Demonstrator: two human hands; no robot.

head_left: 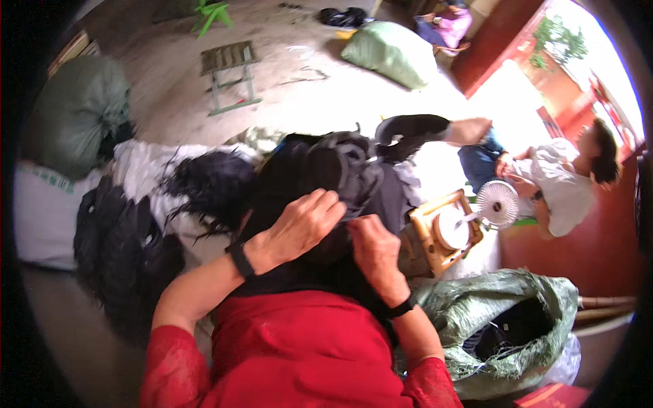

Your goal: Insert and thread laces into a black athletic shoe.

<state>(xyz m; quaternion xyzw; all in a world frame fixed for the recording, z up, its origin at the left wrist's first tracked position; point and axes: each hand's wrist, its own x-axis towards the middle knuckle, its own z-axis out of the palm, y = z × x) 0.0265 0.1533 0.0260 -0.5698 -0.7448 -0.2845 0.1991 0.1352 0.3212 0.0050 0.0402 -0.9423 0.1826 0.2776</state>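
Observation:
A heap of black cloth pieces (340, 166) lies across my lap, with rounded, folded edges on top. My left hand (303, 224) is closed at the near side of the heap, fingers curled and thumb side toward the cloth. Close beside it on the right, my right hand (377, 255) is closed too, its fingertips pinched near the left hand's. Both pinches meet at dark cloth; the exact bit between the fingers is partly hidden. Each wrist wears a black band.
To the left lie black stringy bundles (126, 251) and tied sacks (78, 112). A bamboo stool (445, 234) with a white fan (496, 204) stands right, near a seated person (561, 180) whose black-shod foot reaches toward the heap. An open green sack (503, 306) holds black pieces.

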